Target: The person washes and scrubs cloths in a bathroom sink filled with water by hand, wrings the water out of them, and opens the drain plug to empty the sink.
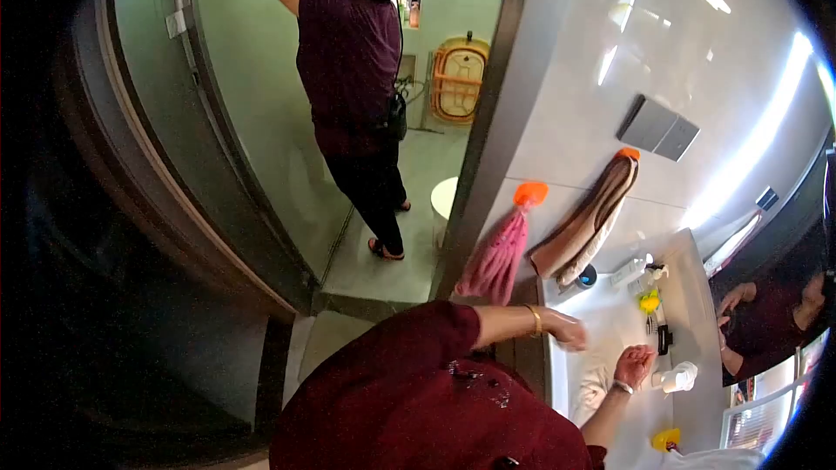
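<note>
My left hand (pixel 566 331), with a gold bangle at the wrist, is over the near edge of the white basin (pixel 559 374). Its fingers are smeared by motion, so I cannot make out their shape. My right hand (pixel 636 365), wearing a wrist band, is above the basin too, its fingers loosely bent and apart with nothing seen in them. Below and between the hands, a pale cream cloth (pixel 594 390) lies in the basin. Close beside my right hand stands a white cup-like container (pixel 677 377).
Bottles (pixel 629 272), a dark-topped cup (pixel 585 278) and a yellow toy-like item (pixel 649 300) stand along the basin. A pink towel (pixel 501 257) and a brown towel (pixel 596 218) hang from orange hooks. Another person (pixel 353 78) stands through the doorway, one arm raised. A mirror (pixel 775 313) faces me.
</note>
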`<state>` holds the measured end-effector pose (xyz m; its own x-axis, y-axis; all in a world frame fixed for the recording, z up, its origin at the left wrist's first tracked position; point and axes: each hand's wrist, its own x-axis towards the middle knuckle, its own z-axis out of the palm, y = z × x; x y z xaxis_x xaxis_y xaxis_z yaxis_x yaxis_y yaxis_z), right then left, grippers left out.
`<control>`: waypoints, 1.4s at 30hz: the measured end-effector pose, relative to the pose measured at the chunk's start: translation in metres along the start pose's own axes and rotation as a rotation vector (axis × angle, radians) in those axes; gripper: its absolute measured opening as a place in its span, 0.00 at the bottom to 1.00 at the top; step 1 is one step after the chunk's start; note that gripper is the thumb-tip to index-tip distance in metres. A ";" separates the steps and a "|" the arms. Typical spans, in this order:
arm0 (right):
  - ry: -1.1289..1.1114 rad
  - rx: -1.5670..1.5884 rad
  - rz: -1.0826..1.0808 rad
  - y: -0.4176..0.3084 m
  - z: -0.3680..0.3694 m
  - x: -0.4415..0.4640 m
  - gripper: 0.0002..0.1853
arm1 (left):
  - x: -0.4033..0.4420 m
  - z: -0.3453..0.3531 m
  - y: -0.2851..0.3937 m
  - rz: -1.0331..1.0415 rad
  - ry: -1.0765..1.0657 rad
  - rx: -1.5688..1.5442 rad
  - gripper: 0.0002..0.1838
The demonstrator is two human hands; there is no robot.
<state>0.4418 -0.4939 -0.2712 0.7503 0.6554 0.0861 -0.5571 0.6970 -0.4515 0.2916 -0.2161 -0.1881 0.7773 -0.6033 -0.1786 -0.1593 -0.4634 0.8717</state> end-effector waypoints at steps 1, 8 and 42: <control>0.103 -0.235 0.186 -0.003 -0.015 -0.008 0.19 | -0.026 -0.008 -0.017 -0.202 -0.091 0.319 0.17; 0.995 -2.403 0.263 0.055 -0.041 -0.063 0.17 | -0.310 -0.098 -0.015 -0.638 0.230 0.600 0.28; 1.552 -1.729 0.394 -0.027 -0.143 -0.111 0.24 | 0.169 0.043 -0.051 -0.673 0.216 -0.732 0.33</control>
<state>0.4245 -0.6270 -0.3957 0.7928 -0.5505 -0.2617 -0.6086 -0.6912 -0.3898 0.4048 -0.3225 -0.2823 0.6729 -0.1999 -0.7122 0.7073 -0.1084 0.6986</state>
